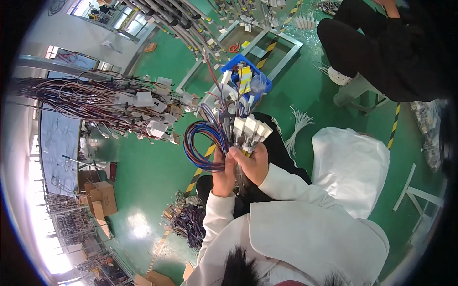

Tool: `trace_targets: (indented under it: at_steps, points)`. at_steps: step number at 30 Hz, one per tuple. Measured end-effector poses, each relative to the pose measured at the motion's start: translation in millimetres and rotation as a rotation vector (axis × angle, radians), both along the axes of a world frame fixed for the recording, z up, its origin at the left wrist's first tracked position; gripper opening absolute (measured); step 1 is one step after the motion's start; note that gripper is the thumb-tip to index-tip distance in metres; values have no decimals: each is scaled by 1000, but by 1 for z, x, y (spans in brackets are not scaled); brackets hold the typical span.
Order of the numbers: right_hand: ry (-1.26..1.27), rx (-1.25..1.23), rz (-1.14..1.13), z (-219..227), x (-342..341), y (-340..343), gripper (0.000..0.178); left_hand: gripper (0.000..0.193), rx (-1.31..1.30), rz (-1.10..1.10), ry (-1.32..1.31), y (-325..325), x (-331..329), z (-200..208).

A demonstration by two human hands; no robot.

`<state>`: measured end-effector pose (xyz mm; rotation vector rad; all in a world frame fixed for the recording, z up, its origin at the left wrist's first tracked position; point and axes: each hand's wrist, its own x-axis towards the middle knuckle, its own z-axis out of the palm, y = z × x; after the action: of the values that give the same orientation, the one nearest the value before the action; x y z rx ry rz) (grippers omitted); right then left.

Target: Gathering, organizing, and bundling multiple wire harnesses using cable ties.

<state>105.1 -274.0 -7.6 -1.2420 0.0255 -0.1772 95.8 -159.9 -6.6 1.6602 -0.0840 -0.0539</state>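
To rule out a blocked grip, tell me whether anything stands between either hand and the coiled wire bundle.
Nothing visible does: the left hand and right hand both grasp the coiled wire bundle directly. The blue bin appears beyond it, not between. What lies under both grips is hidden.

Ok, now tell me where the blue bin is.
In the head view, the blue bin is upper centre, slightly right, just beyond the held wire harness and beside the grey metal frame.
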Motion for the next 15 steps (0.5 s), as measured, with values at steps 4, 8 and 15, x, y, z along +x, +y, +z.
trace_targets:
  at_steps: [4,8,15]
  points:
    - [105,248,-74,4,4,6,13,39,-83,-15,29,-2,3,2]
    - [120,251,-109,-1,6,8,17,38,-61,-14,8,-5,3,7]
    - [116,316,-116,7,8,5,18,35,-13,-2,-23,-7,0,13]
